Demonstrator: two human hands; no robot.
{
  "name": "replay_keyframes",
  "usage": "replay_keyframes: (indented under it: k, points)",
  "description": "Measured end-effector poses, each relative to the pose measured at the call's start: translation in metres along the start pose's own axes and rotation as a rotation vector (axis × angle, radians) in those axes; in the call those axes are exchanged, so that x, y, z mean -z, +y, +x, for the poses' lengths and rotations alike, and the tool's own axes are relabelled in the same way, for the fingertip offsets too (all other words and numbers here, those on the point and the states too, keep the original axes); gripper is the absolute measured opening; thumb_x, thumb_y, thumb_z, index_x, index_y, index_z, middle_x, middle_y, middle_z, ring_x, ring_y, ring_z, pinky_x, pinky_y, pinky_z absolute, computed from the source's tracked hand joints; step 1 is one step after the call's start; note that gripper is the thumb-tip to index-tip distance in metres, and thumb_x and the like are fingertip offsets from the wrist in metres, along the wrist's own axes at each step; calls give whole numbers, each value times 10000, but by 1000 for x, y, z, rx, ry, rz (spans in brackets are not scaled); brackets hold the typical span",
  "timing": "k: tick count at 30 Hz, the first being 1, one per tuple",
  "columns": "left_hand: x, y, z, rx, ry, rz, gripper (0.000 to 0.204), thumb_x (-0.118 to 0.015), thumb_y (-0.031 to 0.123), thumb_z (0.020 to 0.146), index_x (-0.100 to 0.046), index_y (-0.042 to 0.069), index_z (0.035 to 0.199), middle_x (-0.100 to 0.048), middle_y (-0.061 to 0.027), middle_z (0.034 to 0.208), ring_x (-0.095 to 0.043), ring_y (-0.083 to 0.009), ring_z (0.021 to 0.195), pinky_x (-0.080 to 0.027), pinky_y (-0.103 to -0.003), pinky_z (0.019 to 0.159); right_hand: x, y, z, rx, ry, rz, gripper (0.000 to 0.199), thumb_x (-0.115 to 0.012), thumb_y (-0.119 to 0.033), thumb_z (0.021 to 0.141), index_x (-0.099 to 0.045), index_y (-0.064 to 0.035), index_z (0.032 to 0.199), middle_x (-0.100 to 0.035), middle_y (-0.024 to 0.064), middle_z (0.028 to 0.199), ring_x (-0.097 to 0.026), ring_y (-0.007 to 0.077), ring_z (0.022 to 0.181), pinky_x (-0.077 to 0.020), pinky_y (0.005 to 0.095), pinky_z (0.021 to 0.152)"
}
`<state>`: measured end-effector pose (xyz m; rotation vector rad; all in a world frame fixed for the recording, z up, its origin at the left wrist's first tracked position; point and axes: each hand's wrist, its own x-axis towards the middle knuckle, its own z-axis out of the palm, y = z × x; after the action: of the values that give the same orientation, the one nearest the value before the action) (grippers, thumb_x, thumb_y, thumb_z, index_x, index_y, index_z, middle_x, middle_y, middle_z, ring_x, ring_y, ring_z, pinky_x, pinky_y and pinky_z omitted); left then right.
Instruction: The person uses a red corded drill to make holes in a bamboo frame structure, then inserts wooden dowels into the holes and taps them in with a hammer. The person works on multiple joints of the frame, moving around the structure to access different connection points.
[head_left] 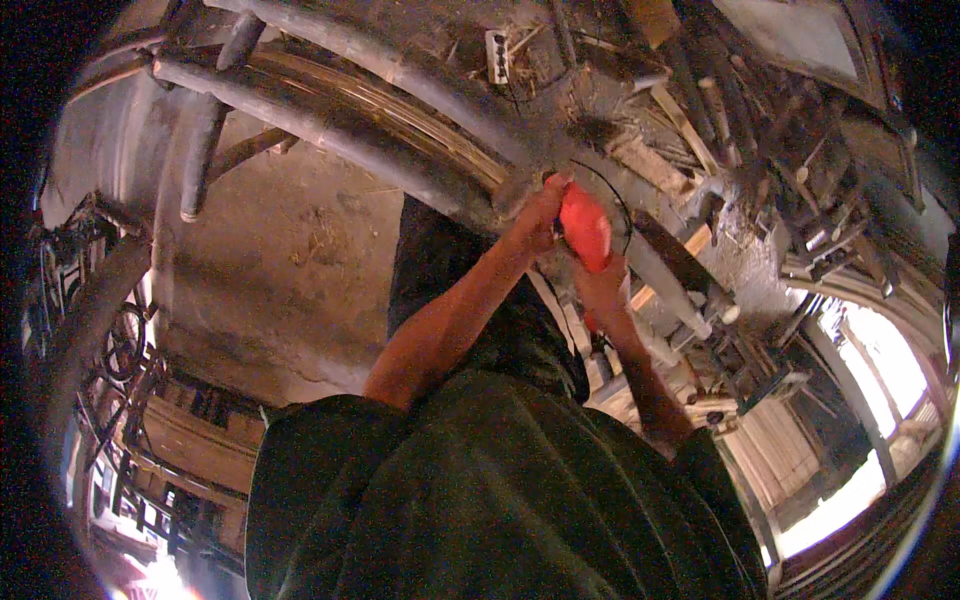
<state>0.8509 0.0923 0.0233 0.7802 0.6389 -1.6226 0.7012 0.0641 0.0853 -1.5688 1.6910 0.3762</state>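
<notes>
Both my hands are on a red power tool (586,226) with a smooth, rounded body; its kind I cannot make out. My left hand (546,212) wraps its far left end, fingers closed. My right hand (602,284) grips its near end, fingers partly hidden. A black cord (626,215) loops to the right of the tool. Just left of my left hand is the rounded end of a thick wooden piece (513,196). Whether the tool touches it is hidden by my left hand.
Long round poles (330,128) joined by crosspieces lie across the upper left. A white power strip (497,57) is on the ground ahead. Wood offcuts and sticks (715,115) pile up at the right. A bicycle wheel (128,340) stands at the far left.
</notes>
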Motion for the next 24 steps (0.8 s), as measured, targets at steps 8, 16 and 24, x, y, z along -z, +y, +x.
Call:
replay_keyframes:
  k: [8, 16, 24]
  points:
    - [32, -25, 54, 34, 33, -3, 352, -554, 496, 827, -553, 145, 857, -595, 0, 766, -588, -171, 681, -485, -331, 638, 16, -47, -10, -46, -148, -47, 429, -729, -278, 717, -557, 31, 960, -597, 84, 752, -568, 182, 648, -469, 339, 557]
    - [15, -17, 36, 78, 86, 33, 384, -513, 500, 869, -566, 133, 970, -598, -27, 846, -571, -178, 685, -482, -309, 630, 23, -46, -2, 95, -119, -163, 230, -648, -209, 734, -577, -16, 838, -566, 32, 641, -515, 119, 547, -417, 307, 495]
    - [11, -40, 59, 29, 166, -294, 428, -576, 493, 810, -557, 110, 1000, -611, -76, 887, -597, -249, 753, -499, -438, 663, 37, -56, -1, 142, -284, -203, 138, -597, -188, 823, -559, -56, 805, -510, -18, 612, -453, 84, 504, -359, 267, 461]
